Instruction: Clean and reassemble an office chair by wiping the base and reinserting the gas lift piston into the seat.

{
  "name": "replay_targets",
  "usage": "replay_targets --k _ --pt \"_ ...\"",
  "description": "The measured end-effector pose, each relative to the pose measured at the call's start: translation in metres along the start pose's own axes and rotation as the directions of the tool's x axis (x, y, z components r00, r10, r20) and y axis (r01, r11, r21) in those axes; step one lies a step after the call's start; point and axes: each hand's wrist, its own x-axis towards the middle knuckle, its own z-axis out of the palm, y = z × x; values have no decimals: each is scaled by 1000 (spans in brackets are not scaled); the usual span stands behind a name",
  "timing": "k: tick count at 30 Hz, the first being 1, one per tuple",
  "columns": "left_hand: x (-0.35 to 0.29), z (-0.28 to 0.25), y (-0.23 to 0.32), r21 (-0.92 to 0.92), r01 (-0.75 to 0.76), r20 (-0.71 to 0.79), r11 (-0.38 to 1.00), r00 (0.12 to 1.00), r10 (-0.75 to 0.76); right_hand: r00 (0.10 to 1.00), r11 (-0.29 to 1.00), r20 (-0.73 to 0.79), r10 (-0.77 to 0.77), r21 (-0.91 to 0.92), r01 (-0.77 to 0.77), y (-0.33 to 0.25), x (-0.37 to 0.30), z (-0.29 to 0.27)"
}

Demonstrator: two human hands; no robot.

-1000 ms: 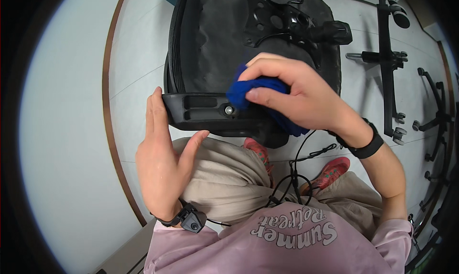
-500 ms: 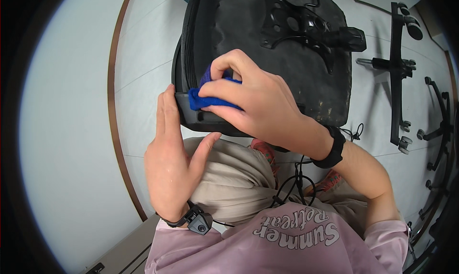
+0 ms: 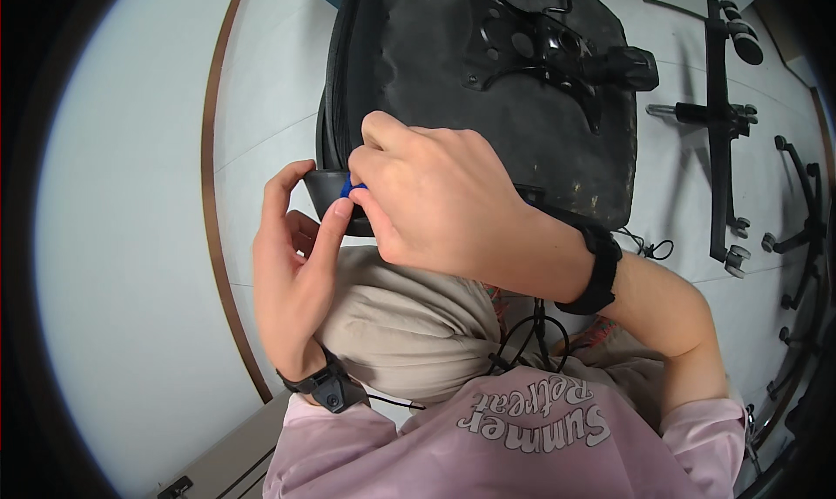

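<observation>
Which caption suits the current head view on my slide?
Right hand holds blue cloth against a black chair part; left hand touches the part's end.

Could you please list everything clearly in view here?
Chair seat: one, black, top centre
Bracket: one, black, on seat
Edge piece: one, black, seat's near edge
Cloth: one, blue, over edge piece
Wheeled bases: at least two, black, right
Cables: several, black, lower centre
Panel: one, white, brown-edged, left
Floor: one, pale, beneath
Shoes: two, red, lower centre
Trousers: one pair, beige, lower centre
Shirt: one, pink, bottom
Wristbands: two, black, one per wrist
Left hand: one, beside edge piece
Right hand: one, pinching cloth
</observation>
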Motion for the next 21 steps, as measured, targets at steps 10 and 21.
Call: replay_targets --k 10,21 --pt "20 3 -10 -108 -32 65 994 997 40 974 993 -218 60 116 -35 33 -12 7" --pt "43 -4 -4 -55 -42 241 998 969 54 885 938 -332 -327 3 347 32 -17 22"
